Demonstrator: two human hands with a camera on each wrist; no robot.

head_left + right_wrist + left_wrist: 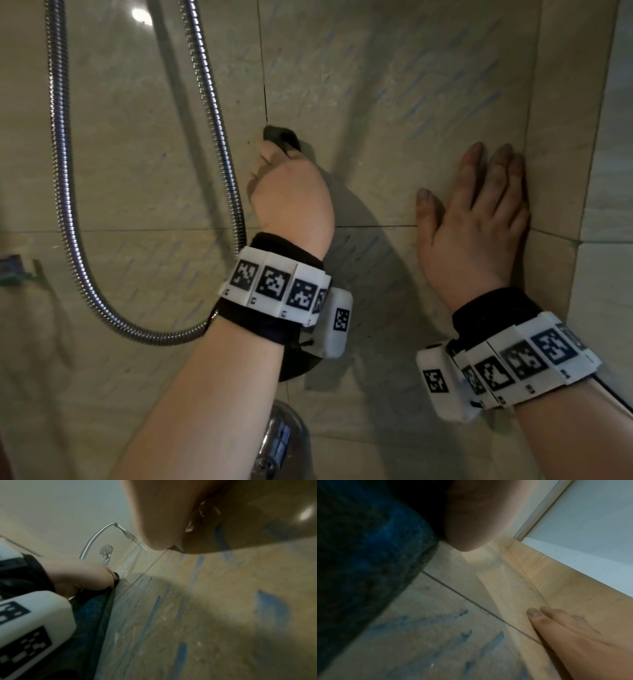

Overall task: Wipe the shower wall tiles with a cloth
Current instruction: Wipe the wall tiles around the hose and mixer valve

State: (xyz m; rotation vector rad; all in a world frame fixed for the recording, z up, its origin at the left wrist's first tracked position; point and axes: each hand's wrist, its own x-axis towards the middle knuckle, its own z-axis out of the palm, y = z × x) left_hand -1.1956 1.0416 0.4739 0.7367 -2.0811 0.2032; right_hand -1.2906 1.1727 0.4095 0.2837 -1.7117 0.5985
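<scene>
Beige wall tiles (394,85) carry faint blue streaks (180,660). My left hand (274,154) grips a dark blue cloth (281,137) and presses it to the wall beside a vertical grout line. More of the cloth hangs below that wrist (298,363) and fills the left of the left wrist view (359,547). My right hand (479,192) lies flat on the tile with straight fingers (537,614), close to the inner corner, holding nothing. The right wrist view shows the left hand (82,574) curled on the cloth (92,608).
A metal shower hose (61,171) loops down the wall left of my left hand. A chrome tap (281,442) sticks out below my left forearm. The side wall (565,154) meets the tiled wall right of my right hand. A small blue fixture (10,270) sits at the far left.
</scene>
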